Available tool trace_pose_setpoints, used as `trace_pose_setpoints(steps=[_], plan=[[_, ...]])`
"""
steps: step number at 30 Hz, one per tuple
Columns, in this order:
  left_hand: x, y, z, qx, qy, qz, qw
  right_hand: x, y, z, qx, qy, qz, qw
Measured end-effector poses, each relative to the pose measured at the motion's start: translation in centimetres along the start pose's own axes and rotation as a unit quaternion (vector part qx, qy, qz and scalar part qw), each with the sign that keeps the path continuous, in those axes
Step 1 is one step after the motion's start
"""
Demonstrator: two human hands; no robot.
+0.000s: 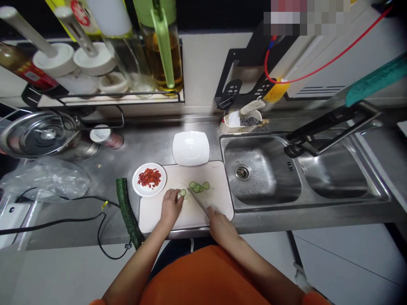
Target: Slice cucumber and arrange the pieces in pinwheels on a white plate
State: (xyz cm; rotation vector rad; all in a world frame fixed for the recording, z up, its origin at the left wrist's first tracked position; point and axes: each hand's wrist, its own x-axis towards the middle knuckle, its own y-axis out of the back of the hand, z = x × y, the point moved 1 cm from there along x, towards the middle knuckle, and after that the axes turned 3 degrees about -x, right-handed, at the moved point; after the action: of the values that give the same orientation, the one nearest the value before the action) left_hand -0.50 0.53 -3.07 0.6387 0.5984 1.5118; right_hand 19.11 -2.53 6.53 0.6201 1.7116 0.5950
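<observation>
My left hand (pixel 171 207) is closed around a short cucumber piece (pixel 182 192), its pale cut face turned to the right. In my right hand (pixel 219 224) is the handle of a knife (pixel 199 202), whose blade points up and left, apart from the piece's cut end. Several thin cucumber slices (pixel 197 187) lie overlapping on the white cutting board (pixel 219 203), just right of the blade tip. A round white plate (pixel 149 193) of chopped red pieces (pixel 149 178) overlaps the board's upper left corner. Left of the board lies a long cucumber (pixel 125 207).
Behind the board sits a white square dish (pixel 190 148). A double steel sink (pixel 263 169) is on the right, its black faucet (pixel 318 135) reaching over it. A black cable (pixel 79 218), a plastic bag (pixel 47 178) and a lidded pot (pixel 47 133) occupy the left counter.
</observation>
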Motion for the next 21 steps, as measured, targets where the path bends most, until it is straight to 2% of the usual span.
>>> trace_pose_setpoints(steps=[5, 9, 21], plan=[[0.0, 0.1, 0.0, 0.002, -0.002, 0.001, 1.000, -0.5, 0.1, -1.2, -0.045, 0.028, 0.021, 0.998], [0.0, 0.2, 0.3, 0.002, 0.005, 0.004, 1.000, -0.7, 0.1, -2.2, -0.064, 0.024, 0.015, 0.998], [0.1, 0.4, 0.3, -0.001, 0.006, -0.003, 1.000, -0.7, 0.1, -3.1, -0.038, 0.007, -0.009, 0.999]])
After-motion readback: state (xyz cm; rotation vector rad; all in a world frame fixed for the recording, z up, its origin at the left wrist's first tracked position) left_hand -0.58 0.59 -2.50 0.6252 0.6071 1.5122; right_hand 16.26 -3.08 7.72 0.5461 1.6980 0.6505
